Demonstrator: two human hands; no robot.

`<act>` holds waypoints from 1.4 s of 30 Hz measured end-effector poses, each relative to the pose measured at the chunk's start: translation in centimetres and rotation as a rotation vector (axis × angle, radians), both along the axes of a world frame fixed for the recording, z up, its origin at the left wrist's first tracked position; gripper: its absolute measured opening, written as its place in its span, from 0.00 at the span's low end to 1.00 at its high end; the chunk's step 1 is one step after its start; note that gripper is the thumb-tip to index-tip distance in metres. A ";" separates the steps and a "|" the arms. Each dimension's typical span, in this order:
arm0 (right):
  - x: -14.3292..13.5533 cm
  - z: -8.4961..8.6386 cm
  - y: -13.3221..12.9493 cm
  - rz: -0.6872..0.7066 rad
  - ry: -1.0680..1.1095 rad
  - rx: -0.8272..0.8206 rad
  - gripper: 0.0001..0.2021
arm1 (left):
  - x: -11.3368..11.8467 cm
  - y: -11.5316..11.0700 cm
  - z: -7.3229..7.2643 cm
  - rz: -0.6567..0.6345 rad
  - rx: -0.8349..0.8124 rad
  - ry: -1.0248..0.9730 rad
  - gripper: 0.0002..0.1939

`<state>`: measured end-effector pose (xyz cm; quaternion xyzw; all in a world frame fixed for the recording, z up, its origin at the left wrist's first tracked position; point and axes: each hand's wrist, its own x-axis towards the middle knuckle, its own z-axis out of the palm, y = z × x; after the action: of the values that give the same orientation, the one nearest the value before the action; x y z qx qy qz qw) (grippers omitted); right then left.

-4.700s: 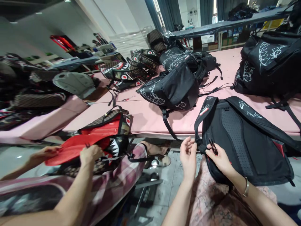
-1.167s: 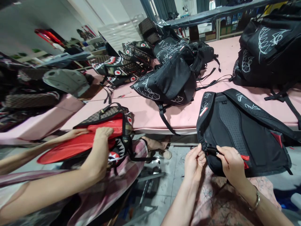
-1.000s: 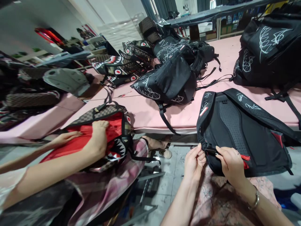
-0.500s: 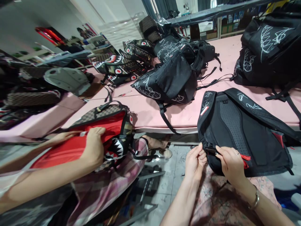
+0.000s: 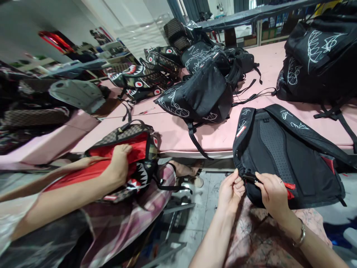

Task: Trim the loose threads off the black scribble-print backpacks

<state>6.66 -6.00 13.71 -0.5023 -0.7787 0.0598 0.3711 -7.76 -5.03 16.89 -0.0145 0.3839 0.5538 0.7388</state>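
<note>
A black backpack with white scribbles on its straps lies back side up, partly on the pink table edge and partly over my lap. My left hand is closed at its lower left corner, pinching the edge by the strap base. Beside it my right hand grips a small dark tool with a red part sticking out behind, its tip against the same corner. What exactly the left fingers pinch is too small to tell.
On the pink table lie another black backpack, camouflage shark bags and a large black backpack at right. To the left, a person's arm reaches into an open checkered bag with red lining.
The neighbouring person's hand has shifted slightly right and up inside the red-lined bag, which has sagged a little. Both of my hands stay almost in place at the backpack corner.
</note>
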 end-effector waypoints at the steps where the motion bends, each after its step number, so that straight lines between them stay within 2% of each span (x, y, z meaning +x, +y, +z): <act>1: 0.0 0.0 0.0 -0.003 0.005 -0.002 0.15 | -0.1 0.0 0.0 -0.006 -0.014 -0.026 0.18; 7: -0.2 0.1 0.1 0.015 0.008 0.015 0.15 | -0.1 0.0 0.0 -0.024 -0.056 -0.087 0.16; 18: -0.6 0.2 0.3 -0.031 -0.099 0.050 0.13 | 0.2 0.1 -0.1 -0.017 -0.002 -0.025 0.19; 23: -0.5 0.0 0.4 0.008 0.058 0.021 0.12 | 0.3 0.0 -0.2 0.000 0.012 0.029 0.20; 26: -0.3 -0.1 0.4 0.037 0.296 -0.061 0.10 | 0.4 -0.2 -0.1 0.016 0.056 0.075 0.20; 31: -0.4 -0.1 0.6 -0.076 0.651 -0.346 0.08 | 0.8 -0.4 0.2 0.067 0.075 0.150 0.19; 37: -0.7 0.2 0.9 -0.040 0.737 -0.523 0.10 | 1.0 -0.5 0.6 0.040 0.139 0.334 0.20; 42: -1.4 0.6 1.5 0.098 0.825 -0.664 0.16 | 1.0 -0.9 1.1 0.021 0.178 0.561 0.15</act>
<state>5.21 -4.47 14.28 -0.4906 -0.5295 0.5130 0.4645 -6.71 -5.90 18.01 0.2001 0.5229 0.5752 0.5964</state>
